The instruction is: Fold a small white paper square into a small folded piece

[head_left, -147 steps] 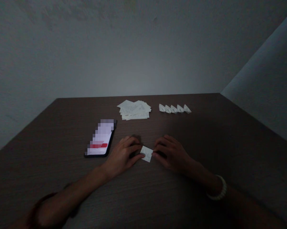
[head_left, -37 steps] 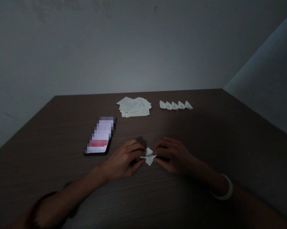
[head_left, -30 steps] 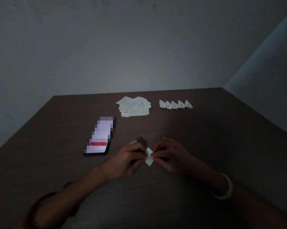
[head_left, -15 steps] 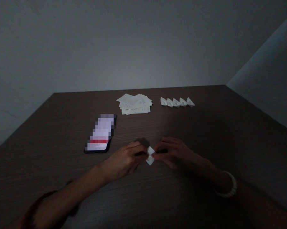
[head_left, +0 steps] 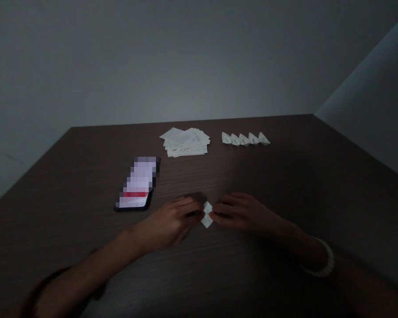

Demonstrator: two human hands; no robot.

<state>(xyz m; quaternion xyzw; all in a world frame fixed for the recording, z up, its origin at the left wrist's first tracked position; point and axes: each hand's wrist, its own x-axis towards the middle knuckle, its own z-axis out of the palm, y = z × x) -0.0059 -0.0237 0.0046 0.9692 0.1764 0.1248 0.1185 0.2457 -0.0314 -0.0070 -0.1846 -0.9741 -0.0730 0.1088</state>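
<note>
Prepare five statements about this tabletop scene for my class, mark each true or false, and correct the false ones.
1. The left hand and right hand both touch the small paper. True.
2. Seven folded papers stand in a row. False: there are five folded papers.
3. The phone has a lit screen. True.
4. The row is right of the paper pile. True.
5. The phone lies beyond the paper pile. False: it lies nearer the person.

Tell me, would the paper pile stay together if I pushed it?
The paper pile would probably slide apart, since its sheets overlap at different angles. They look thin, so each is likely light and slightly bendy.
</note>
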